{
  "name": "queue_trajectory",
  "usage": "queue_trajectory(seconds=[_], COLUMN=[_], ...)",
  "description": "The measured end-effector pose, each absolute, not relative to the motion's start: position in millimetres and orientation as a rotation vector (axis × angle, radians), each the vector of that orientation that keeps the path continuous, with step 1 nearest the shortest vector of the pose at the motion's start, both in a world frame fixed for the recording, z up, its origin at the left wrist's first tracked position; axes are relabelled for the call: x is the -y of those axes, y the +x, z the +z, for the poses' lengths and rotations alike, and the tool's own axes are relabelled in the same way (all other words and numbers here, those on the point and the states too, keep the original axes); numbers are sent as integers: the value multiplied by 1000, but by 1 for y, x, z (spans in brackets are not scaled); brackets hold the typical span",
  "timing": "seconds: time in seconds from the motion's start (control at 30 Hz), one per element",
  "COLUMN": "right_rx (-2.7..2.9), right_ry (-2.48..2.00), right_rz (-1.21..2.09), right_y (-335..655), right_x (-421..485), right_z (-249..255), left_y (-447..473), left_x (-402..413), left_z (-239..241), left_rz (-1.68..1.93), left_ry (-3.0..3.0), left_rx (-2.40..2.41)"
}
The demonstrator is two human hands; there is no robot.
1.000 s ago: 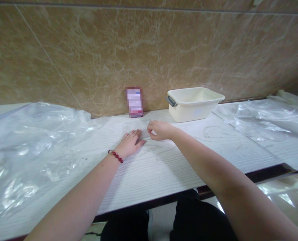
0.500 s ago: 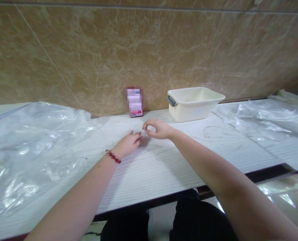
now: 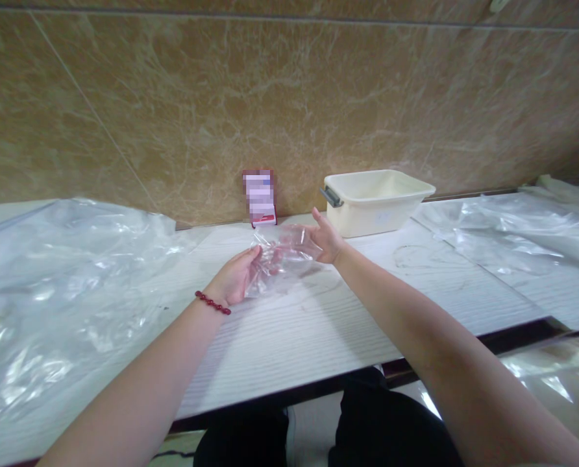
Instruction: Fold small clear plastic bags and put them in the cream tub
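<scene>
Between my hands, just above the table, is a small clear plastic bag (image 3: 282, 256), crinkled and shiny. My left hand (image 3: 235, 275), with a red bead bracelet on the wrist, grips its left side; the thumb lies on top and the fingers are partly seen through the film. At the right end of the bag is my right hand (image 3: 326, 240). Its thumb points up, apart from the fingers, which touch the film; whether they are behind or inside it I cannot tell.
A cream plastic bin (image 3: 367, 217) with a grey handle stands by the wall, right of a small red-and-white card (image 3: 264, 217) with blurred print. Large clear plastic sheets (image 3: 85, 272) cover the table's left side, and more plastic (image 3: 518, 227) lies at right.
The hands were close together with bent fingers, and no bag could be made out. Now they are farther apart with the clear bag spread between them, and the right thumb has lifted.
</scene>
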State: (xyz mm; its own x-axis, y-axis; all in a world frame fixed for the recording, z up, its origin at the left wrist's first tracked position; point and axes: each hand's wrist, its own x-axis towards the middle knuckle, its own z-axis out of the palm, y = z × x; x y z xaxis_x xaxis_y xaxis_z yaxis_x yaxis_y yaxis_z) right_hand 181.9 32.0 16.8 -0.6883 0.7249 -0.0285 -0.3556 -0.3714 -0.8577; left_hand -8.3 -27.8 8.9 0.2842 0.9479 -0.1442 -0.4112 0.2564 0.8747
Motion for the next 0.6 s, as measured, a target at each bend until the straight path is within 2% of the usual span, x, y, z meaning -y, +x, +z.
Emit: queue_trajectory(seconds=[0.23,0.6], right_rx=[1088,1282], right_ry=[-490,-619], right_rz=[2108,2083], right_y=[164,163], right_x=[-31,-34], right_z=[-3,-14], left_y=[-19,-35], left_x=[14,4], left_z=[5,-3], left_rz=[1121,1066], left_ry=[607,725], left_rx=[-769,-781])
